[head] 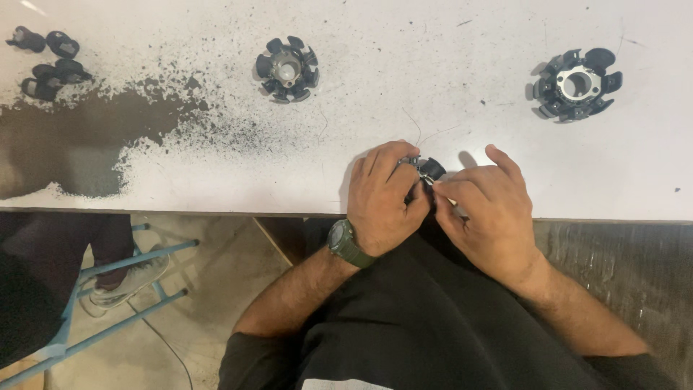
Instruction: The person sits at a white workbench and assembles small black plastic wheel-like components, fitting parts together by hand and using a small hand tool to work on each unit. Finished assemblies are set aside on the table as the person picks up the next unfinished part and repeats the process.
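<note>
- My forearms rise from my lap and converge at the near edge of the white table [505, 43]; a green wristwatch [345, 243] sits on my left wrist.
- My left hand [382, 198] is curled, knuckles up, fingers closed over one side of a small black part [430, 169].
- My right hand [487, 209] meets it from the other side, thumb and forefinger pinched on the same part.
- The part is dark, rounded and glossy, mostly hidden between my fingers, held just above the table's near edge.
- Farther off lie two ring-shaped stator cores with black lobes: one left of centre [287, 69], one at the right [577, 84].
- At the far left corner, loose black pieces [49, 63] lie beside a dark patch of worn paint [72, 144].
</note>
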The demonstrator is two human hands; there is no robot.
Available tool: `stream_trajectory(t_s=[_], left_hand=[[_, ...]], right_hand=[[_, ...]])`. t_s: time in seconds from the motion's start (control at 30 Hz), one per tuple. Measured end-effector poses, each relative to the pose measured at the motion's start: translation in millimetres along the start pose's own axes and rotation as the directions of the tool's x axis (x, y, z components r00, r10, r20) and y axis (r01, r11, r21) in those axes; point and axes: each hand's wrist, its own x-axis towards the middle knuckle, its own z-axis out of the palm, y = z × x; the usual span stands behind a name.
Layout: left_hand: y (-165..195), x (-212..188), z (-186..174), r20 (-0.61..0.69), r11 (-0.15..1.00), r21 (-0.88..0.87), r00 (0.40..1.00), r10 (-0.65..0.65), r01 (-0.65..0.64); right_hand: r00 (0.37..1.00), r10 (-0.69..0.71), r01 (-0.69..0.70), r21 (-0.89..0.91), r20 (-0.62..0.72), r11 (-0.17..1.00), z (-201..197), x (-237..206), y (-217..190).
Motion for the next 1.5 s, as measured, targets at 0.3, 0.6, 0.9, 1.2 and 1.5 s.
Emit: stream_trajectory(t_s=[0.3,0.6,0.9,1.2,1.5], left_hand=[[3,13,-46,-0.122,0.999,0.006,0.992,-0.039,0.04],[2,19,-28,0.121,0.996,0.088,0.993,0.007,-0.018],[-1,29,-45,0.112,0.997,0.055,0.993,0.045,-0.051],[-1,34,-40,0.214,0.995,0.011,0.973,0.089,-0.094],[-4,48,-39,0.216,0.999,-0.029,0.976,-0.028,0.035]], right_hand=[[0.982,0.085,-0.059,0.152,-0.168,0.987,-5,-4,4],[0.979,0.137,-0.103,0.217,-0.151,0.971,14,3,7],[0.983,0.13,-0.094,0.252,-0.127,0.963,11,3,9],[0.98,0.131,-0.096,0.219,-0.152,0.971,12,3,8],[0.981,0.112,-0.075,0.225,-0.157,0.971,14,-1,8]])
